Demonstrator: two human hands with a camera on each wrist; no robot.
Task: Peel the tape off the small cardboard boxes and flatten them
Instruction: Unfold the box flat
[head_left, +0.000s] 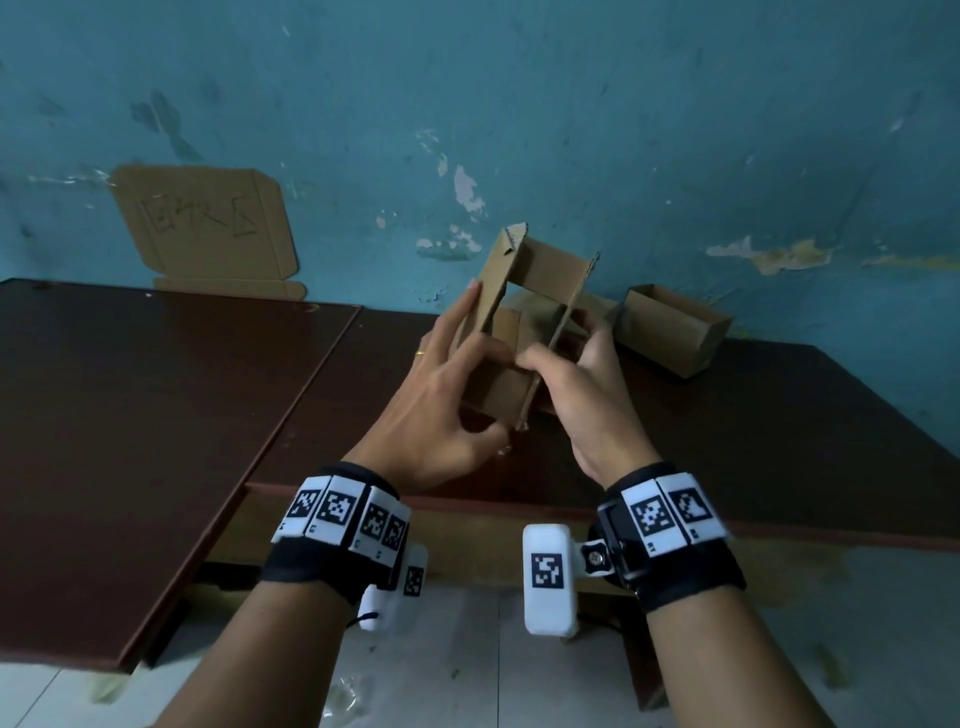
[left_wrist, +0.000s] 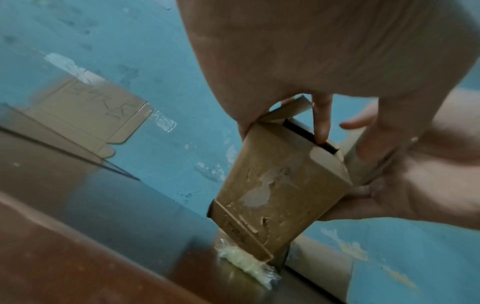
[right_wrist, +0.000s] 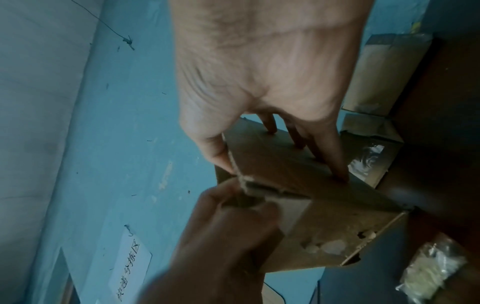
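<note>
Above a dark brown table (head_left: 156, 415) against a peeling blue wall (head_left: 571, 104), the left hand (head_left: 441, 410) and right hand (head_left: 587, 395) both grip an opened cardboard box (head_left: 524, 322) between them.

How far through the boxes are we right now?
Done: peeled tape lies crumpled on the table. In hand: the left hand and right hand hold an opened box in the air, not yet flat. Left: another box stands unflattened by the wall.
</note>
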